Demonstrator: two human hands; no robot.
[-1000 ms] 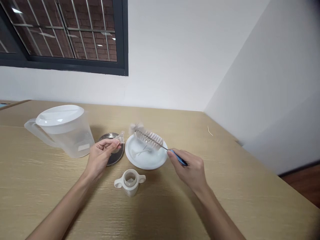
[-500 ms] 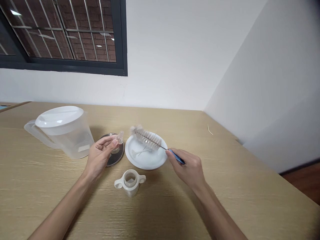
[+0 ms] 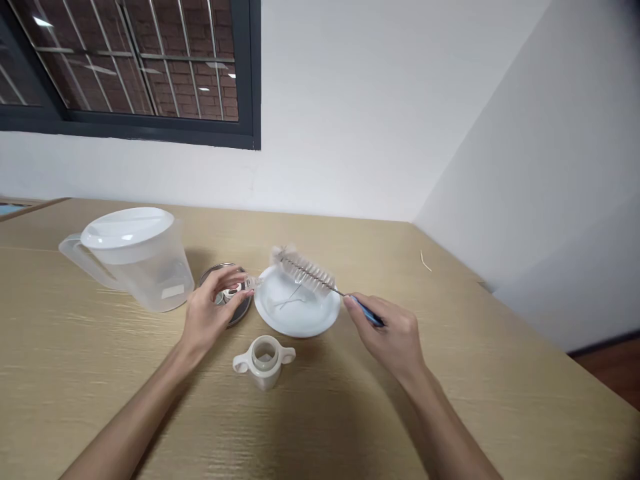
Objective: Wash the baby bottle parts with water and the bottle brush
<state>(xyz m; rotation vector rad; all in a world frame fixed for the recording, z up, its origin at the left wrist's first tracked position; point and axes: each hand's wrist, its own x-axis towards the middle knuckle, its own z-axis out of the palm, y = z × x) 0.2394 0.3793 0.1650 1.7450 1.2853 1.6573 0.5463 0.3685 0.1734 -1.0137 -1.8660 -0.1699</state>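
One teat (image 3: 253,283) newly tipped sideways, one brush (image 3: 311,273)

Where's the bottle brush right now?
Around the head view's centre, the bottle brush is in the right hand, its bristles over the white dish.

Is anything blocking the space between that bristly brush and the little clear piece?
Nothing visible does. The brush in the right hand and the clear piece in the left hand have open air between them; the white dish lies below.
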